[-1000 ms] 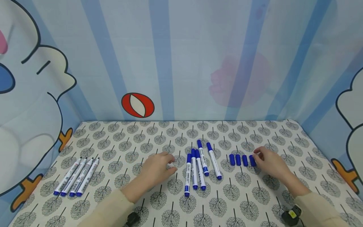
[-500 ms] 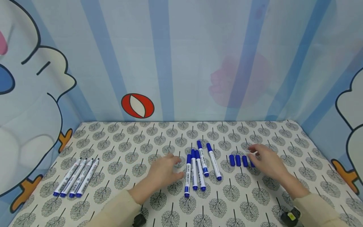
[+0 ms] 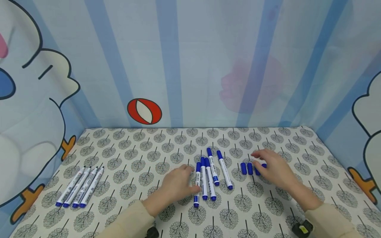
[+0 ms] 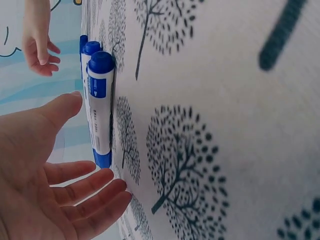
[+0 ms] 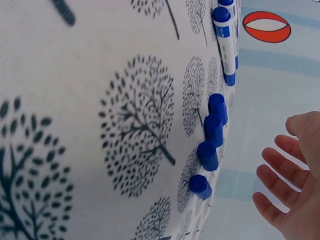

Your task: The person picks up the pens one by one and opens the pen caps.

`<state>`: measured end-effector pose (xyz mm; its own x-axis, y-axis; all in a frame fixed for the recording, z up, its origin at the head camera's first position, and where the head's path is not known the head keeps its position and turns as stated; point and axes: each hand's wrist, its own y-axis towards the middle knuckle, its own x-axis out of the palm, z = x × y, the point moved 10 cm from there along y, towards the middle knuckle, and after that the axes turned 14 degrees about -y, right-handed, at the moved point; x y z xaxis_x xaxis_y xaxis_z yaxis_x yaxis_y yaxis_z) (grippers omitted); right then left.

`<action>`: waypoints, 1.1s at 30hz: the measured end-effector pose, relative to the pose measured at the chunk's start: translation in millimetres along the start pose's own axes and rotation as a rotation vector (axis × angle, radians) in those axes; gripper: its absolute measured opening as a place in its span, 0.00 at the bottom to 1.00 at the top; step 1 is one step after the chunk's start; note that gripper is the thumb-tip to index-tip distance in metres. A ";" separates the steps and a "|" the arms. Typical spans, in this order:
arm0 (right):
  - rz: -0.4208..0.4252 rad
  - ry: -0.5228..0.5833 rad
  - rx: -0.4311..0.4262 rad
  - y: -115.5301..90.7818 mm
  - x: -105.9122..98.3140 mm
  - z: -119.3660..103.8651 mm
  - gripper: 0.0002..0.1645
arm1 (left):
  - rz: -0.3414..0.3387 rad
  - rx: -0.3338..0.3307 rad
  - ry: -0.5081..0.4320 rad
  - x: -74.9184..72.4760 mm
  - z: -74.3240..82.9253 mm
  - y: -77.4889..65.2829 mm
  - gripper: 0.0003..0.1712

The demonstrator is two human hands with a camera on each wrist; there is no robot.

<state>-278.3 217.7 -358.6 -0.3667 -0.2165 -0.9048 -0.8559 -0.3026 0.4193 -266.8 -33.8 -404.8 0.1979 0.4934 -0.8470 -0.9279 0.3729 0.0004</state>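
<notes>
At mid-table lies a loose group of several white markers with blue caps on. My left hand (image 3: 175, 183) is beside the leftmost capped marker (image 3: 197, 178), its thumb overlapping that marker in the head view. In the left wrist view the fingers spread loosely near the marker's capped end (image 4: 102, 157), holding nothing. Farther right, several loose blue caps (image 3: 250, 169) stand in a short row on the cloth. My right hand (image 3: 274, 167) hovers over the right end of the row, thumb and fingers apart. In the right wrist view this hand (image 5: 295, 175) is apart from the caps (image 5: 207, 155).
Several uncapped markers (image 3: 94, 185) lie side by side at the left, dark tips pointing away. A tree-print cloth (image 3: 134, 178) covers the table. Behind it hangs a blue striped backdrop (image 3: 196, 66) with cartoon figures.
My left hand has moved right, up to the leftmost capped marker. My right hand has shifted left along the row, from its rightmost cap. Markers and caps stay in place.
</notes>
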 end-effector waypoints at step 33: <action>0.043 0.006 -0.069 0.9 -4.9 -29.6 0.13 | -0.030 -0.111 -0.085 5.7 -1.0 2.4 0.12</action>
<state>-266.5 191.1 -351.6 -0.4006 -0.2359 -0.8854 -0.8120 -0.3563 0.4623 -268.2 -30.8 -410.1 0.2479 0.5496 -0.7978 -0.9494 0.3017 -0.0872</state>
